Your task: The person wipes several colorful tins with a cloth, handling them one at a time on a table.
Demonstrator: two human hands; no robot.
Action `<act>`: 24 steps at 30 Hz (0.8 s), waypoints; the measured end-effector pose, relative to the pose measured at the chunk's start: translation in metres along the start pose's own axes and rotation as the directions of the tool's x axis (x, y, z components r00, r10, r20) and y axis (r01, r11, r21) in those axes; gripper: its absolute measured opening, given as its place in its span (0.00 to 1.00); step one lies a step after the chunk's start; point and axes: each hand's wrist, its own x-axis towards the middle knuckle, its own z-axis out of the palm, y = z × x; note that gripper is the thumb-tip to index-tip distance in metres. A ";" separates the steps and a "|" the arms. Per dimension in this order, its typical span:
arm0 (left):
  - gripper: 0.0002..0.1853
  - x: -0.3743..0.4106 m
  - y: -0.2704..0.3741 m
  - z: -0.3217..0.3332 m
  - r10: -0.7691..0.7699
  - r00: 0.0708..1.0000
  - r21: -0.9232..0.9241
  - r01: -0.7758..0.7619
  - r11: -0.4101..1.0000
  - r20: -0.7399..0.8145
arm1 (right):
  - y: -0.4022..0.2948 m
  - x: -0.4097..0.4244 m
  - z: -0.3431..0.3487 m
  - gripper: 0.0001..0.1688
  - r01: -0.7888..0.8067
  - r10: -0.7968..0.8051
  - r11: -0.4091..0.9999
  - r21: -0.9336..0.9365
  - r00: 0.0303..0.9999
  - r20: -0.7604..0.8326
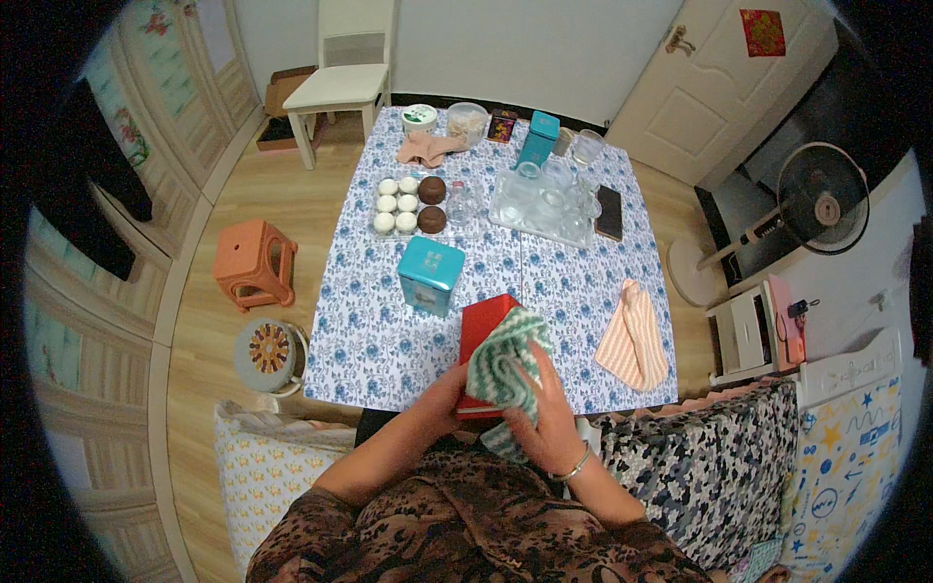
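A red box (485, 321) is at the near edge of the table, tilted in front of my body. My left hand (446, 393) grips its left side near the bottom; part of that hand is hidden behind the cloth. Over the box's right side lies a green-and-white striped cloth (503, 357), bunched up. My right hand (547, 415) holds this cloth against the box with its fingers spread over it. Just beyond the box stands a teal tin (431, 270) with a shiny lid. To the right lies a folded peach striped cloth (633, 339).
A clear tray (503, 218) of glassware and a dark flat phone-like object (609, 213) sit right of centre. White-lidded jars (397, 204), two brown balls (431, 204), another teal tin (538, 138) and a plastic tub (466, 122) stand farther back. An orange stool (251, 262) is left; a fan (820, 200) right.
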 end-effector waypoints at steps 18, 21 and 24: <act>0.54 0.001 -0.017 0.002 -0.013 0.948 0.791 -0.259 0.555 0.319 | 0.035 0.016 -0.055 0.30 -0.472 0.354 0.864 0.175 0.818 0.454; 0.53 -0.001 -0.012 0.004 -0.058 0.932 0.810 -0.279 0.515 0.358 | 0.050 0.008 -0.050 0.36 -0.327 0.199 0.918 0.226 0.870 0.451; 0.51 -0.003 -0.001 0.008 -0.126 0.925 0.840 -0.261 0.476 0.359 | 0.053 0.012 -0.055 0.40 -0.409 0.183 0.857 0.315 0.812 0.555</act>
